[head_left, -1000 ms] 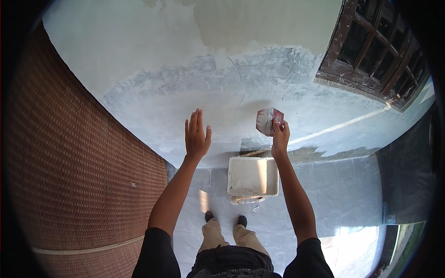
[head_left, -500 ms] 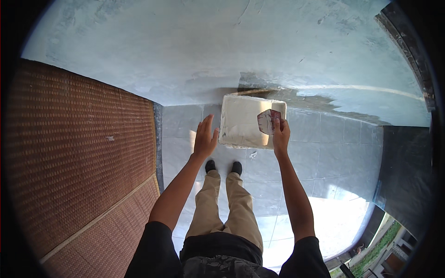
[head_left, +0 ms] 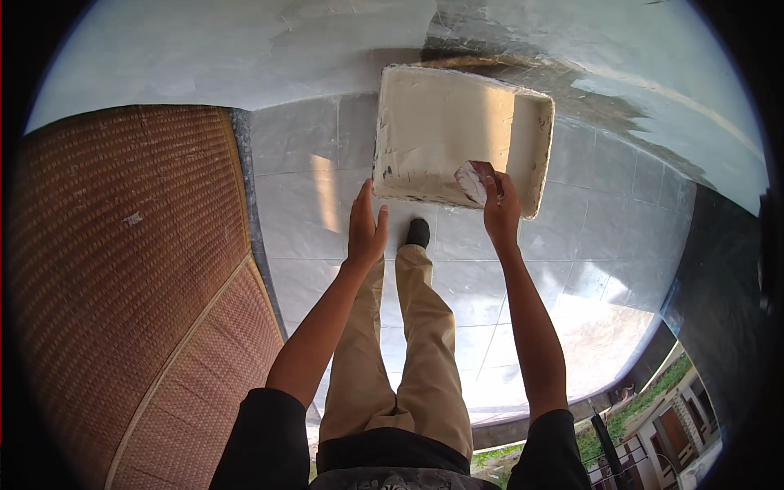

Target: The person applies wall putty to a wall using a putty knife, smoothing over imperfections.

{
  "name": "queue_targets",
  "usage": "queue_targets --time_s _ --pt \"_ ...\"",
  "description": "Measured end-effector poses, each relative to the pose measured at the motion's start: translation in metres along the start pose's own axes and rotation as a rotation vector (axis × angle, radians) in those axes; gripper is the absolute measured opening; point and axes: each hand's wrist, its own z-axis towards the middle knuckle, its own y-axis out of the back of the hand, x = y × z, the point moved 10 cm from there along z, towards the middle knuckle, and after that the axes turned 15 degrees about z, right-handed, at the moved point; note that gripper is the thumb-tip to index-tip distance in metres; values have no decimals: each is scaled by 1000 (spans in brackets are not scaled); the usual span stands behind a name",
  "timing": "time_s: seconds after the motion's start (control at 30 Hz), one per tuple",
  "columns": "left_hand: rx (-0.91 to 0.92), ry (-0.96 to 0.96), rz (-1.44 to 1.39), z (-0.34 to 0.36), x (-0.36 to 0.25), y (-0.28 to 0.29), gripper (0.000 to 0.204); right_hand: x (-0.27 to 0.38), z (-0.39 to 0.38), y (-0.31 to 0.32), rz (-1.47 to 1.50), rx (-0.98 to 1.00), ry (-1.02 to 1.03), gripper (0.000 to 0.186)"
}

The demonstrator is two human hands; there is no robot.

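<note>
Pinching a scraper (head_left: 472, 183), the right hand (head_left: 502, 209) is nearing the tray (head_left: 531, 139) beneath, apparently bringing paste (head_left: 437, 122) within reach, the left hand (head_left: 367, 233) staying thumb-spread.

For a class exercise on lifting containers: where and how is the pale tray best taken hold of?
Probably the opposite side rims of the tray, left hand and right hand coming from the near side. It is wide, open and rectangular, with pale paste inside, so holding both sides should keep it level. The right hand would first need to release its scraper.
</note>
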Motion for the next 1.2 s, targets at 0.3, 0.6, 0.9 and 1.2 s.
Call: queue_targets --time_s 0.3,0.6,0.9,1.2 --pt "19 21 -77 13 7 -9 60 16 11 -31 -197 102 229 21" --pt "23 29 -111 23 9 -15 61 23 -3 -44 -316 219 356 13" --pt "-61 -17 -95 22 5 -14 65 26 -9 -56 -286 377 436 16" --pt "-39 -11 -106 22 6 -16 67 28 0 -69 -245 479 396 15"
